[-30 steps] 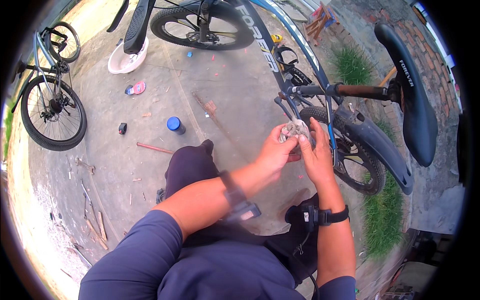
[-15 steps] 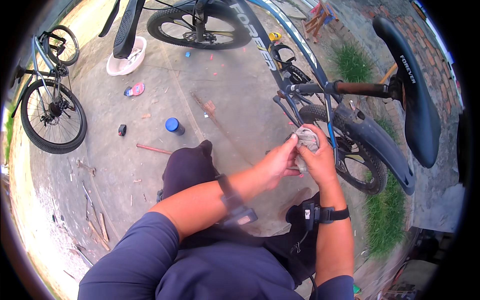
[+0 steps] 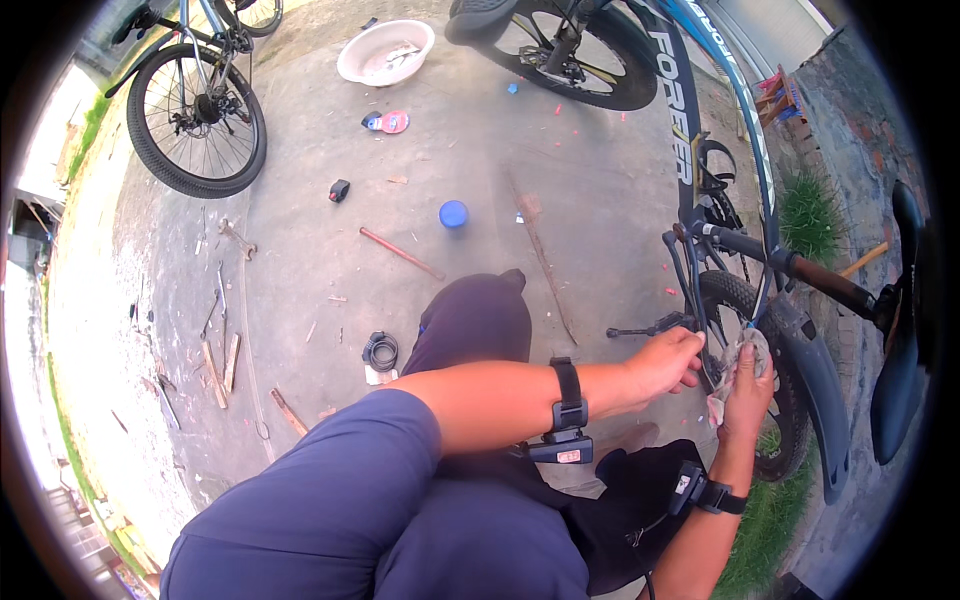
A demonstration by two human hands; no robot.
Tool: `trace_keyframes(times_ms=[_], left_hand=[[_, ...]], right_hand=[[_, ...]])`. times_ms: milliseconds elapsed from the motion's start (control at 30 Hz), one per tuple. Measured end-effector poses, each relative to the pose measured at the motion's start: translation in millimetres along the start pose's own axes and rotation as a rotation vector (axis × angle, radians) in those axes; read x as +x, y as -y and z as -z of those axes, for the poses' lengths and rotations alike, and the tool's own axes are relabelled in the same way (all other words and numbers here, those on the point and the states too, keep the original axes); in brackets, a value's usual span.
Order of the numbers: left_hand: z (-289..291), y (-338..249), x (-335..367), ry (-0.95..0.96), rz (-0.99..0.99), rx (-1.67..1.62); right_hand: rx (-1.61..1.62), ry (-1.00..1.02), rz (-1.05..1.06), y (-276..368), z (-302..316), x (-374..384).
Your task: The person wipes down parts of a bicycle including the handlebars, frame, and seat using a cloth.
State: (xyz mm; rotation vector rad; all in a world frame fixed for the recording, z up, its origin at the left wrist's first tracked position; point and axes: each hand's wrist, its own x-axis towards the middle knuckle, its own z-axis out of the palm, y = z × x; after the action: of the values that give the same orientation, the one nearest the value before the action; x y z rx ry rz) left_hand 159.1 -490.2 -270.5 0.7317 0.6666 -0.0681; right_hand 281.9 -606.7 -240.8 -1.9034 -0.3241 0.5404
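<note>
A bicycle with a dark and blue frame (image 3: 670,110) stands along my right side. My right hand (image 3: 746,398) is closed on a pale, stained cloth (image 3: 756,350) beside the rear wheel (image 3: 738,290); part of the cloth hangs below the fingers. To its left, my left hand (image 3: 662,362) has curled fingers close to the frame's rear tubes. What those fingers hold, if anything, is hidden. A black rear mudguard (image 3: 815,390) lies just right of the right hand, and the saddle (image 3: 898,360) is farther right.
Another bicycle (image 3: 200,108) stands far left. On the concrete are a pale basin (image 3: 347,68), a blue-lidded container (image 3: 453,214), a reddish rod (image 3: 398,252), a coiled cable (image 3: 381,351), a wrench (image 3: 238,240) and wood strips (image 3: 214,372). Grass (image 3: 808,215) grows along the wall.
My view has shifted, so the ground things appear farther right. My hands, together on the cloth before, are now apart; the cloth stays in my right hand, closer to the rear wheel.
</note>
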Motion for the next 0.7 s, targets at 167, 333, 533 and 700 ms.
trace_keyframes(times_ms=[167, 333, 533, 700], left_hand=[[-2, 3, 6, 0.018, -0.025, -0.035], [-4, -2, 1, 0.053, -0.050, -0.039], [-6, -14, -3, 0.082, -0.145, -0.128], [-7, -30, -12, 0.104, -0.193, -0.192]], right_hand=[[-0.100, 0.036, -0.012, -2, 4, 5], [0.164, 0.040, -0.171, 4, -2, 5], [-0.017, 0.325, 0.093, 13, -13, 3], [-0.103, 0.534, 0.136, 41, -15, -10]])
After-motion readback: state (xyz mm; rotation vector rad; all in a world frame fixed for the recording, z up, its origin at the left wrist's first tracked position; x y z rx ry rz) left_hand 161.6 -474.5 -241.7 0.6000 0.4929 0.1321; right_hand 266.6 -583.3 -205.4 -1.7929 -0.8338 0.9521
